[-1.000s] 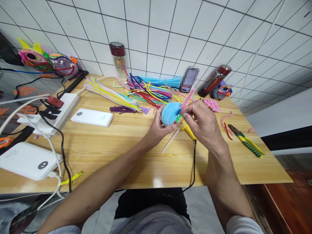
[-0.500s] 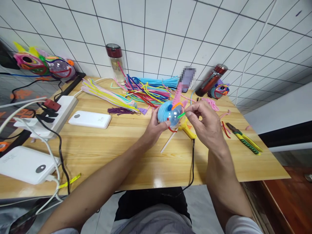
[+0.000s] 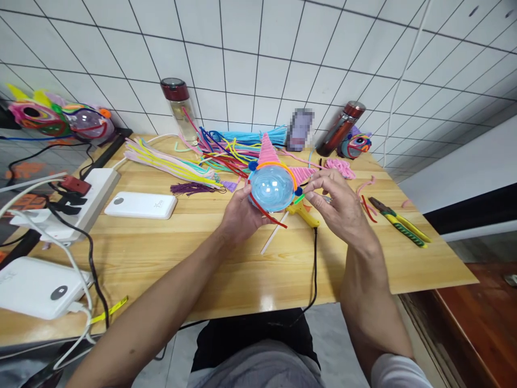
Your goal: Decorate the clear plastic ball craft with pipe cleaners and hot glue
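Fingers clamp — left hand [image 3: 242, 213] round a clear-fronted ball [image 3: 272, 187], right hand [image 3: 334, 200] on a green pipe cleaner [image 3: 299, 199] — inside the tabletop's front edge [image 3: 250, 303].

You wear a grey shirt [image 3: 262, 373] with a short, paler right sleeve [image 3: 398, 372] and black legwear [image 3: 226, 339]; your left hand [image 3: 241, 216] and right hand [image 3: 333, 209] are bare, like your forearms [image 3: 169, 291].

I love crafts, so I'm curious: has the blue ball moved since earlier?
Yes. The blue ball has turned: its clear face, first hidden, now points toward the table's near edge.
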`<state>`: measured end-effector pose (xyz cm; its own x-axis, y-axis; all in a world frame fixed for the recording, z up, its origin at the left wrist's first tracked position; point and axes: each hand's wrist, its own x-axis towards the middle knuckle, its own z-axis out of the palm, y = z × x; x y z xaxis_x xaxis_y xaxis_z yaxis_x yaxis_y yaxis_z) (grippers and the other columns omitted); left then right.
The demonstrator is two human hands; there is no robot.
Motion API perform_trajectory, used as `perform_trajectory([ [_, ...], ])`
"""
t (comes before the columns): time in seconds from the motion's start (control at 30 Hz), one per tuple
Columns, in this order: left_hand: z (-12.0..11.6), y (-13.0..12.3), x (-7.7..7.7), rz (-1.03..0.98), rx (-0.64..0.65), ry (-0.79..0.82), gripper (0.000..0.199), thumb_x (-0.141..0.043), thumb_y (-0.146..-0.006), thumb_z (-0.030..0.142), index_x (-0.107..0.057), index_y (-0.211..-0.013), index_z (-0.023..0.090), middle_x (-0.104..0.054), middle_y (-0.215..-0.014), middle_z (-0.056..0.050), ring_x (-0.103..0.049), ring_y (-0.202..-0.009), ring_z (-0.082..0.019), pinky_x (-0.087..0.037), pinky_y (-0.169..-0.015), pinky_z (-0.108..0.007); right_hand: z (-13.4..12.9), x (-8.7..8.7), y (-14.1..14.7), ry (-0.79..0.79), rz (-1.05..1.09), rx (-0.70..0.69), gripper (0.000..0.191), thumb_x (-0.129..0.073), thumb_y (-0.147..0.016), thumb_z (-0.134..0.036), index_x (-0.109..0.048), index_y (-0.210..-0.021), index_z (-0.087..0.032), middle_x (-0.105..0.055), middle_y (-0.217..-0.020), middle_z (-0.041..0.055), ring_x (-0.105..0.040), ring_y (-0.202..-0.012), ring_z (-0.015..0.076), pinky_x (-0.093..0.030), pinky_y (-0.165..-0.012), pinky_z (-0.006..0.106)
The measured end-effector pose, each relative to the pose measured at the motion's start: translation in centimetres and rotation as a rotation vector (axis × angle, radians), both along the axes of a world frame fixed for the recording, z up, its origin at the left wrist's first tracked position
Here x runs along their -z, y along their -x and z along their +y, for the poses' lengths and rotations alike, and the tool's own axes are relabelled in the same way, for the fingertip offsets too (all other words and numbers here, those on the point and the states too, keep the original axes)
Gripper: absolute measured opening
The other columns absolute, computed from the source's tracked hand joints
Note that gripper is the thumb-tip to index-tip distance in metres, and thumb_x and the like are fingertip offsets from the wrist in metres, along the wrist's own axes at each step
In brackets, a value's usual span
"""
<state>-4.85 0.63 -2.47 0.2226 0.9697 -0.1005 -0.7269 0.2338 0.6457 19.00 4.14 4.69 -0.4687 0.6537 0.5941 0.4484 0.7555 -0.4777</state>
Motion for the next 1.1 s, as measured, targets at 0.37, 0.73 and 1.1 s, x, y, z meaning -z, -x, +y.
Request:
perform_trajectory([
  [0.37,-0.4,-0.3,-0.7,0.002,-0.164,0.017,0.053,-0.074,-0.092,0.045,-0.065,-0.139,0.023,-0.078,-0.134,-0.009,-0.078,-0.106,-0.025,-0.070,-0.072,-0.031,-0.4,0.8,-0.4,0.242,0.185,-0.095,0.023,-0.073,-0.107,-0.047,-0.072,-0.096,-0.026,-0.075,-0.113,0.0072,-0.071,-0.106,0.0252,-0.059,-0.089,0.042],
  [0.73,-0.1,0.0,-1.6,0.041,-0.263,-0.053,0.054,-0.076,-0.089,0.051,-0.068,-0.136,0.025,-0.079,-0.136,-0.009,-0.076,-0.120,-0.029,-0.069,-0.093,-0.041,-2.3,1.0,2.2,0.493,-0.031,-0.452,0.017,-0.063,-0.113,-0.035,-0.070,-0.100,-0.025,-0.079,-0.130,0.0085,-0.076,-0.115,0.0225,-0.064,-0.097,0.040],
  [1.1,-0.4,0.0,-1.7,0.077,-0.234,-0.091,0.061,-0.080,-0.087,0.053,-0.066,-0.141,0.027,-0.082,-0.132,-0.011,-0.079,-0.124,-0.034,-0.070,-0.091,-0.045,-2.1,1.4,2.0,0.330,-0.045,-0.345,0.013,-0.064,-0.112,-0.030,-0.070,-0.102,-0.026,-0.077,-0.140,0.0092,-0.075,-0.127,0.0246,-0.061,-0.110,0.046],
])
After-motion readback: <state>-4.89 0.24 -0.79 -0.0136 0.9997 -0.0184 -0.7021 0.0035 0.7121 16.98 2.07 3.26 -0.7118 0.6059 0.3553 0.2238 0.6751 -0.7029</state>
